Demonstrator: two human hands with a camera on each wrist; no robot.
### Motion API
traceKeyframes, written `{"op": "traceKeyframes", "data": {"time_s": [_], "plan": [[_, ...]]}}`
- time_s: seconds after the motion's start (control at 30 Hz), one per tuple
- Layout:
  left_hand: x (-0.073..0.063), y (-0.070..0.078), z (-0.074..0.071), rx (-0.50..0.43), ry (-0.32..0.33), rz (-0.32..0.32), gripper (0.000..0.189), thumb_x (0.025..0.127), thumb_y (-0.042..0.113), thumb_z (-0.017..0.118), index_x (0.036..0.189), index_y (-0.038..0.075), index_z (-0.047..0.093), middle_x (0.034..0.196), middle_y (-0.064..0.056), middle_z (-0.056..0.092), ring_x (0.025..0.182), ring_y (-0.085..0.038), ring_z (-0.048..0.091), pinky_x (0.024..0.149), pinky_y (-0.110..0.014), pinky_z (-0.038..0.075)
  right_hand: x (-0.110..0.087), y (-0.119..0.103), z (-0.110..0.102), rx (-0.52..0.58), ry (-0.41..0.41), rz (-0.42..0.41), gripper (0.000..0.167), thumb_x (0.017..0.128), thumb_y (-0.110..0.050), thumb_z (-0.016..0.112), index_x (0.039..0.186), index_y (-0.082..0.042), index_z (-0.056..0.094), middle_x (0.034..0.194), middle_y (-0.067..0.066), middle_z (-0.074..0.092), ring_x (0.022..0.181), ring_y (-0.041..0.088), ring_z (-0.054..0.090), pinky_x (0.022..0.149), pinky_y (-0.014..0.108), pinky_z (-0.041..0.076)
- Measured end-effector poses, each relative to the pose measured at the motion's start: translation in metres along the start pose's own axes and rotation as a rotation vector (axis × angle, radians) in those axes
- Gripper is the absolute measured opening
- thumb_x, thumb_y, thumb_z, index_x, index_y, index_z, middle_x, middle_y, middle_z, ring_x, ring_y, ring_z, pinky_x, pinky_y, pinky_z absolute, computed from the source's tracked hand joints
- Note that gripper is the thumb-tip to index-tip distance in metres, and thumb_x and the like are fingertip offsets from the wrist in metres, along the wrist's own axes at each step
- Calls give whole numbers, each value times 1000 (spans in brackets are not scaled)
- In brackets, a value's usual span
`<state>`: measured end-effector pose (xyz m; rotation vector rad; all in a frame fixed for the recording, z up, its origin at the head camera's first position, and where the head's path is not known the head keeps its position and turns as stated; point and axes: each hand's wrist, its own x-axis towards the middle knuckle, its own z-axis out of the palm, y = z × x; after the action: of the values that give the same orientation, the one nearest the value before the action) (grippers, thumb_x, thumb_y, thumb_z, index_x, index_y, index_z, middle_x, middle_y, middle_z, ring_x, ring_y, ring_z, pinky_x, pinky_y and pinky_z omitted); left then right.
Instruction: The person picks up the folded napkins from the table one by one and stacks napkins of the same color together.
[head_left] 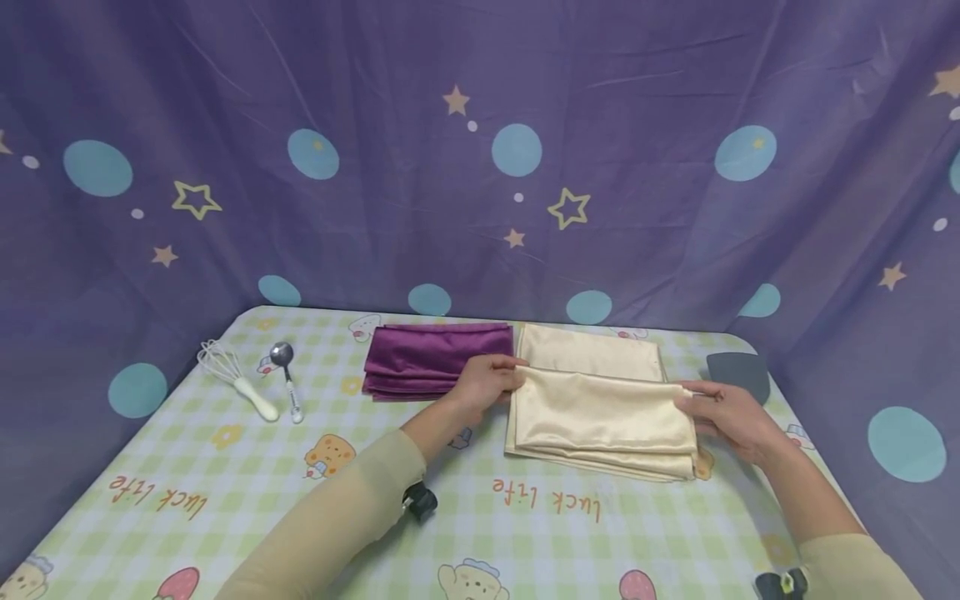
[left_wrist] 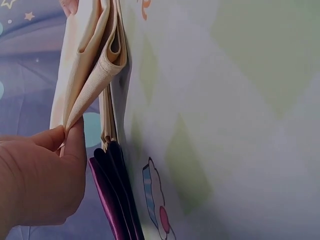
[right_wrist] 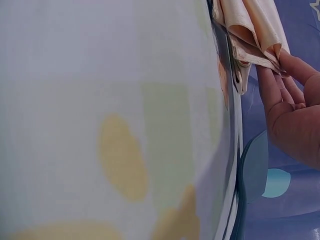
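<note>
A folded cream satin cloth (head_left: 600, 417) lies in front of me, its far edge raised between my two hands. My left hand (head_left: 483, 385) pinches the far left corner between thumb and fingers; the left wrist view shows the cloth's layers (left_wrist: 95, 75) parting below that grip. At the far right corner my right hand (head_left: 731, 417) pinches the same cloth, thumb on top and fingers beneath. Behind it lies a second folded cream cloth (head_left: 588, 350), partly hidden. Left of that, a folded purple cloth (head_left: 435, 358) sits close beside my left hand.
A white whisk (head_left: 243, 387) and a metal scoop with a white handle (head_left: 287, 379) lie at the left. A dark grey flat piece (head_left: 738, 375) rests at the far right, behind my right hand. A purple curtain (head_left: 480, 167) hangs behind the checked tablecloth (head_left: 375, 533).
</note>
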<state>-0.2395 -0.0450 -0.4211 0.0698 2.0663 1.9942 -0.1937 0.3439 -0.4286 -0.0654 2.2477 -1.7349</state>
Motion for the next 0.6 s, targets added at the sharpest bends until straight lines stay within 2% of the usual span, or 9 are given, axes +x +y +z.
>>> {"op": "traceKeyframes", "data": {"time_s": [0.13, 0.37, 0.6], "plan": [[4, 0, 1, -15, 9, 4, 30, 94, -3, 67, 123, -4, 68, 108, -15, 71, 90, -19, 70, 78, -32, 60, 2, -1, -1, -19, 7, 8, 77, 103, -29, 63, 154, 12, 23, 151, 34, 36, 105, 9, 68, 94, 34, 55], [10, 1, 2, -15, 34, 21, 30, 92, -5, 66, 122, -5, 68, 107, -16, 70, 89, -19, 70, 79, -33, 61, 8, -3, 1, -3, 19, 6, 76, 103, -29, 63, 154, 12, 25, 153, 34, 34, 105, 5, 66, 96, 33, 54], [16, 7, 2, 14, 71, 13, 27, 93, -3, 67, 120, -2, 70, 104, -14, 70, 91, -18, 68, 79, -32, 60, 15, -8, 2, 0, 73, 0, 75, 101, -27, 66, 152, 13, 28, 143, 26, 50, 100, 4, 67, 93, 31, 55]]}}
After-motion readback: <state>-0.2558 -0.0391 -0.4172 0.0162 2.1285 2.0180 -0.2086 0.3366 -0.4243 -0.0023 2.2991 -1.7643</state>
